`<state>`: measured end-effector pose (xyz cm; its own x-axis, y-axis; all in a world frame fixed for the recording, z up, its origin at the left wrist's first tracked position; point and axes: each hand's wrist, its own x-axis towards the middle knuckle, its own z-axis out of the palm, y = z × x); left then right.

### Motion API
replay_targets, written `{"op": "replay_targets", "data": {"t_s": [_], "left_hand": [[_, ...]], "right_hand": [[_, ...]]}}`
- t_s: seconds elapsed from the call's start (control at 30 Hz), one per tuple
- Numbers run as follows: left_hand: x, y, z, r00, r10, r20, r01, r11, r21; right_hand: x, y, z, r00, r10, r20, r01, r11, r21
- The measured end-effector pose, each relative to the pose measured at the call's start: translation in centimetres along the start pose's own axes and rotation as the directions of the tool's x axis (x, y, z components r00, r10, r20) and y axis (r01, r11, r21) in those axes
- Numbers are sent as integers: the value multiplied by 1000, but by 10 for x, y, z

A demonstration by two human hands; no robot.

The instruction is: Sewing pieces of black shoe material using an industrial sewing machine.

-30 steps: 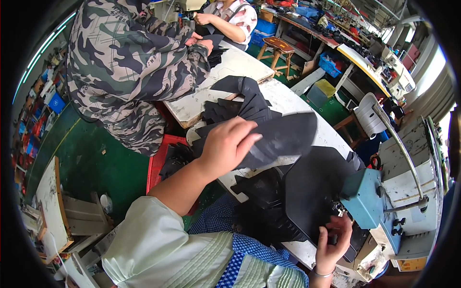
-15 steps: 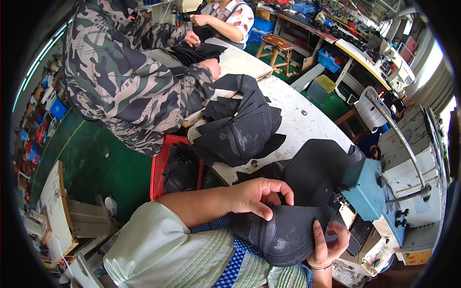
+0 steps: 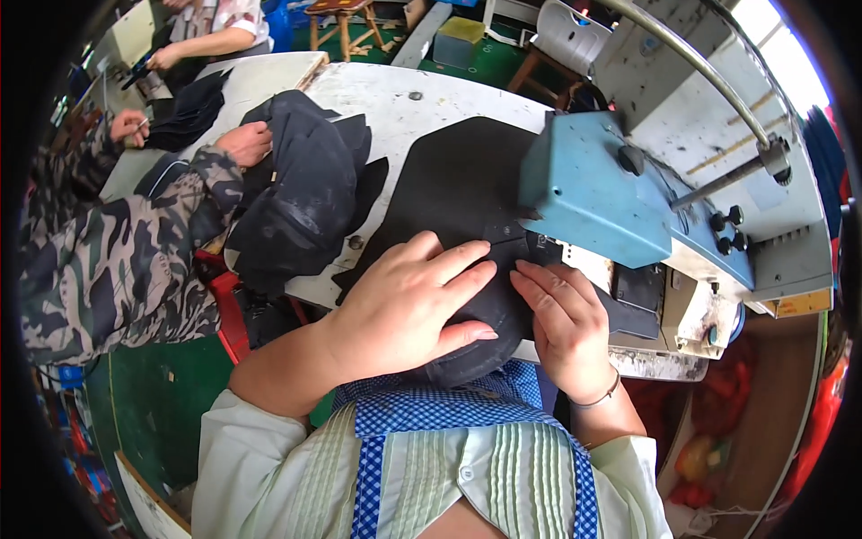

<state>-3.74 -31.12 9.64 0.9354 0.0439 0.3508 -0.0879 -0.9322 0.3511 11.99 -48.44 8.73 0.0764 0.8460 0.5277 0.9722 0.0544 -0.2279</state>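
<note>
The black curved piece [image 3: 476, 359] has come up from over the lap, where it was held tilted half a second ago, and now lies close against the blue machine head [image 3: 597, 189], on the dark flat panel [image 3: 467, 171]. The whole view has swung too, so the machine stands nearer the middle. From here I see the left hand [image 3: 404, 301] resting on top of the piece, loosely spread, its fingers a little bent and its thumb set well apart; it seems to lie on the material and isn't closed round it. The right hand [image 3: 567, 328] is at the piece's right side, fingers nearly straight and close together, tips on the dark surface; its thumb is out of sight, so I can't tell whether it pinches anything. The far edge of the piece runs up to the machine, but black merges with black there, and the underside of the head is hidden from me. The near end bulges out just above the blue checked apron [image 3: 449, 418]. To the left, a co-worker's hand [image 3: 244, 144] is at the heap of black pieces [image 3: 305, 198], its fingertips partly lost against them; that person's head is cut off. The red crate [image 3: 229, 314] below is mostly covered by a camouflage sleeve and dark scraps
</note>
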Motion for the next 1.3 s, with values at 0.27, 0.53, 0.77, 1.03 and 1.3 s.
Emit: {"op": "replay_targets", "data": {"t_s": [0.27, 0.53, 0.77, 1.03, 1.3], "left_hand": [[24, 1, 10, 1000, 7, 15, -8, 999, 43], [38, 0, 8, 1000, 8, -10, -9, 997, -73], [41, 1, 9, 999, -5, 33, 6, 999, -38], [40, 0, 20, 998, 62, -16, -60, 994, 86], [42, 2, 20, 998, 61, 26, -61, 998, 29]], "right_hand": [[-4, 9, -8, 998, 53, 19, -52, 998, -33], [-9, 18, -10, 998, 58, 6, -57, 998, -27], [-10, 24, -9, 998, 59, -28, -60, 998, -35], [-15, 26, -5, 992, 91, -84, -97, 992, -77], [-16, 25, -12, 983, 181, -32, -182, 983, -16]]}}
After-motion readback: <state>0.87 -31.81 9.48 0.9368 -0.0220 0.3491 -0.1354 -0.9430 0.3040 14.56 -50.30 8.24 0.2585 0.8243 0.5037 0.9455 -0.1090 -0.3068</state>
